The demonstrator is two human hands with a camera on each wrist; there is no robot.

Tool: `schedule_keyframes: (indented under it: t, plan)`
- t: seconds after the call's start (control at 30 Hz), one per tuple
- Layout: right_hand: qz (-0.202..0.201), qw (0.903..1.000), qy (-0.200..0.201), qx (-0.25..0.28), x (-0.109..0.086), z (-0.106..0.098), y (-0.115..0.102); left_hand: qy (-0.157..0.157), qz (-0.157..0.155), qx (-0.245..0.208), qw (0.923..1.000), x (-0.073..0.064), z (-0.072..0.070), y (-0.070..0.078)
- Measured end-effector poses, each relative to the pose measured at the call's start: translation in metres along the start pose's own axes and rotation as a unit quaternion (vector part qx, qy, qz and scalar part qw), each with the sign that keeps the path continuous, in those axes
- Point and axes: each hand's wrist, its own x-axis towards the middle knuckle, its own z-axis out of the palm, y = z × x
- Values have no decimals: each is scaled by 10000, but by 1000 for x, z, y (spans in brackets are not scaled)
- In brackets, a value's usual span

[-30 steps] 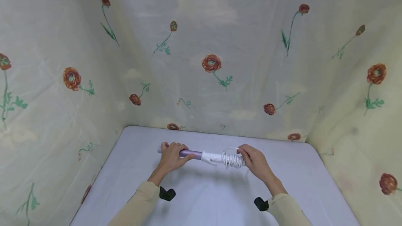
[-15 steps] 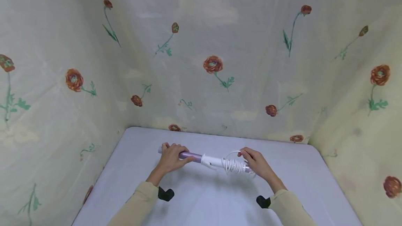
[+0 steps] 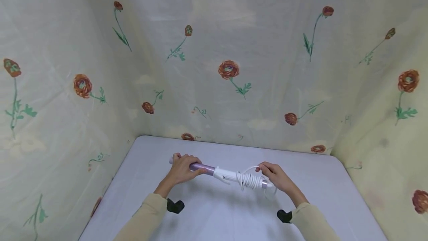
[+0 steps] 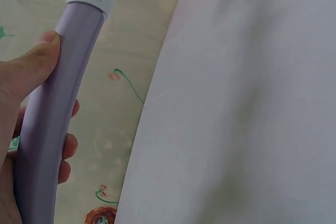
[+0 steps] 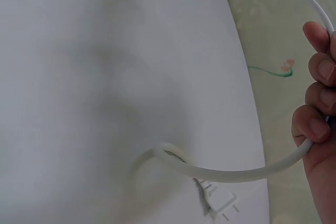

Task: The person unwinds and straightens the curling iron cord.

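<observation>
A curling iron with a purple barrel (image 3: pixel 208 169) and a white handle (image 3: pixel 227 175) is held above the table, its handle end tilted lower. My left hand (image 3: pixel 183 168) grips the barrel, thumb on one side and fingers round the other, as the left wrist view shows. A white cord (image 3: pixel 249 180) is wound in several turns round the handle. My right hand (image 3: pixel 275 177) holds a loose stretch of that cord in curled fingers, just beyond the handle's end. In the right wrist view the cord's two-pin plug (image 5: pixel 220 198) dangles below a loop.
A white table (image 3: pixel 214 215) lies under both hands, its rounded corners at the back. Flower-printed curtains (image 3: pixel 200 96) hang close behind it and along both sides. Dark pieces (image 3: pixel 175 206) stick out from both sleeves at the wrists.
My right hand has moved right and slightly down, off the handle's end, drawing out a cord loop. The handle end now shows and has dipped. My left hand keeps its grip.
</observation>
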Motion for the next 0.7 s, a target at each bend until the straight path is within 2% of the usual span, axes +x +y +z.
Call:
schedule_keyframes:
  t: [0.1,0.2,0.27,0.33,0.43,0.5,0.6,0.7]
  plan:
    - [71,9997,-90,195,-2,1,4,-72,-22,-80,9999,0,-1,0]
    - [-503,9987,-52,115,-5,3,5,-134,-144,-168,9997,0,0,0]
    - [-551,9984,61,65,-7,8,7,-127,-246,-239,9993,1,0,1]
    - [-406,9988,240,-136,-11,13,8,-98,-359,-308,9988,2,0,2]
    - [398,9981,430,-198,-12,23,13,3,-422,-318,9986,5,0,4]
    - [556,9971,445,-262,-13,29,12,85,-430,-292,9986,6,-1,5]
    - [357,9976,405,-437,-14,38,9,189,-468,-220,9985,7,-1,6]
    - [-239,9951,361,-894,-16,47,7,292,-511,-200,9981,6,-2,7]
